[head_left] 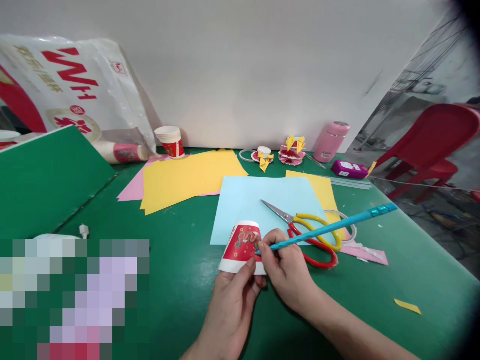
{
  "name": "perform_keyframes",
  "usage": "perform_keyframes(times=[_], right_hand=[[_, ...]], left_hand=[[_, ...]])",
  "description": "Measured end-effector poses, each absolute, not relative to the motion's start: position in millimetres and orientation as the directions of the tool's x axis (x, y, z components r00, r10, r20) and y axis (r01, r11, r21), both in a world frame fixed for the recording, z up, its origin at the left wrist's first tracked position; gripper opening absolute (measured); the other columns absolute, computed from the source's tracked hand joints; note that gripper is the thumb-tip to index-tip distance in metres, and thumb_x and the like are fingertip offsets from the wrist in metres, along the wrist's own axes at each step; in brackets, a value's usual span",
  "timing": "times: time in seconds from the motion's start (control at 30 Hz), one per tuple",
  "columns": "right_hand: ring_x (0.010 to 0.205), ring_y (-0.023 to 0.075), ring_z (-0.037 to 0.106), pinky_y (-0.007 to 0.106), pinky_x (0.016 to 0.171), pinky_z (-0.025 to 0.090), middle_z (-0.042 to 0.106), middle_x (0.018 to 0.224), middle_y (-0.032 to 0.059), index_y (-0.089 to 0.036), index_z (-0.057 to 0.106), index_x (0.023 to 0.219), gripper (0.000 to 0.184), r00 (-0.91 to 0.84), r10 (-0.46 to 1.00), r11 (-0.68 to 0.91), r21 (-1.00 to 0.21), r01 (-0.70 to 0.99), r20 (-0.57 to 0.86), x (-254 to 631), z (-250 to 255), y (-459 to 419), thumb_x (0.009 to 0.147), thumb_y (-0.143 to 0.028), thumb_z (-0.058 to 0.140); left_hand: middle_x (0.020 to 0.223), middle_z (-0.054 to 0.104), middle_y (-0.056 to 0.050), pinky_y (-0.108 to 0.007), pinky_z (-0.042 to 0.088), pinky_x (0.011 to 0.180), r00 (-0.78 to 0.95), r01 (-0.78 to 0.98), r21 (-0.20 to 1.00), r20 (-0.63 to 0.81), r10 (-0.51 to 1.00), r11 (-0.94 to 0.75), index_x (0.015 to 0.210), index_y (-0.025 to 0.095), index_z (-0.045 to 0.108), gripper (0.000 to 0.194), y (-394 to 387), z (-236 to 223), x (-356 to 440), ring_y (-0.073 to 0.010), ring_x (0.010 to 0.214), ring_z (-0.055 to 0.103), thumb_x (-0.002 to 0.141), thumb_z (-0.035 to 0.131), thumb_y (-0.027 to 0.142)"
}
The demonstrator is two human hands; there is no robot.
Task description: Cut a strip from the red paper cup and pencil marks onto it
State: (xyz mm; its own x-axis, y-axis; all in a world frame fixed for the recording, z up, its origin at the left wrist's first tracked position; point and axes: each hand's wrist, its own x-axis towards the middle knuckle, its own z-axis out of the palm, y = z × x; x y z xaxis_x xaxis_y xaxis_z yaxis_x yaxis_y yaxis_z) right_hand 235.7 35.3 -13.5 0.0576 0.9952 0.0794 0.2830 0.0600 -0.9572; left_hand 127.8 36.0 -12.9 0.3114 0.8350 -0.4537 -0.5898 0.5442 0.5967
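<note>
My left hand (234, 305) grips a red and white paper cup (243, 242) printed with a dragon, its thumb on the near side of the cup. The cup is tipped over, with its wide white end toward me. In my right hand (287, 265) is a blue pencil (330, 228), pinched near its point, and the tip meets the red side of the cup. Just beyond my right hand lie scissors (300, 225) with one yellow and one red handle loop, partly on a light blue paper sheet (258, 195).
Yellow sheets (191, 175) lie at the back left, near stacked paper cups (170, 142). A pink bottle (332, 142), a purple packet (350, 169) and a cup decorated with yellow bows (292, 152) stand along the wall. Paper scraps (408, 306) are on the right. A green board (48, 180) rises at left.
</note>
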Motion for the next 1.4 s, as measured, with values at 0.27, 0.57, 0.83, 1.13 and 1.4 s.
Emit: perform_keyframes(times=[0.27,0.57,0.83,1.13,1.4], right_hand=[[0.036,0.0112,0.054,0.018,0.035,0.040,0.045,0.044,-0.0081,-0.022,0.036,0.074,0.015,0.074,0.994,0.060,-0.968,0.244,0.081,235.4,-8.7,35.9,0.088,-0.027,0.038],[0.035,0.0103,0.052,0.017,0.033,0.039,0.044,0.044,-0.0082,-0.022,0.039,0.075,0.015,0.023,0.998,0.049,-0.987,0.152,0.053,233.5,-11.9,37.9,0.088,-0.029,0.040],[0.034,0.0105,0.053,0.017,0.033,0.039,0.043,0.045,-0.0079,-0.021,0.039,0.073,0.017,0.055,0.996,0.055,-0.970,0.235,0.070,235.2,-9.1,39.0,0.088,-0.030,0.040],[0.038,0.0136,0.055,0.021,0.036,0.043,0.045,0.045,-0.0072,-0.022,0.037,0.075,0.016,0.051,0.998,0.028,-0.977,0.210,0.040,237.2,-13.9,35.3,0.088,-0.031,0.038],[0.036,0.0112,0.053,0.018,0.035,0.041,0.045,0.046,-0.0074,-0.021,0.039,0.076,0.015,0.022,0.998,0.051,-0.986,0.161,0.055,235.3,-13.2,36.7,0.088,-0.030,0.039]], left_hand=[[0.077,0.064,-0.007,-0.026,0.046,0.062,0.302,-0.584,0.608,-0.453,0.839,0.538,0.108,0.014,0.058,0.036,36.6,-15.1,127.7,-0.0120,0.063,0.053,0.072,0.061,0.020],[0.081,0.065,-0.007,-0.024,0.045,0.060,0.317,-0.593,0.594,-0.449,0.836,0.544,0.111,0.016,0.056,0.041,36.8,-12.2,127.6,-0.0132,0.067,0.053,0.070,0.061,0.016],[0.082,0.064,-0.008,-0.026,0.046,0.060,0.306,-0.597,0.601,-0.441,0.844,0.531,0.110,0.015,0.057,0.042,36.3,-13.8,127.8,-0.0139,0.066,0.054,0.068,0.063,0.016],[0.076,0.064,-0.008,-0.026,0.046,0.060,0.306,-0.571,0.617,-0.452,0.838,0.542,0.103,0.013,0.060,0.034,37.4,-13.1,127.6,-0.0126,0.062,0.052,0.070,0.063,0.021],[0.079,0.064,-0.008,-0.025,0.046,0.060,0.315,-0.576,0.614,-0.442,0.840,0.539,0.104,0.014,0.061,0.036,37.0,-13.8,127.9,-0.0128,0.064,0.052,0.070,0.064,0.023]])
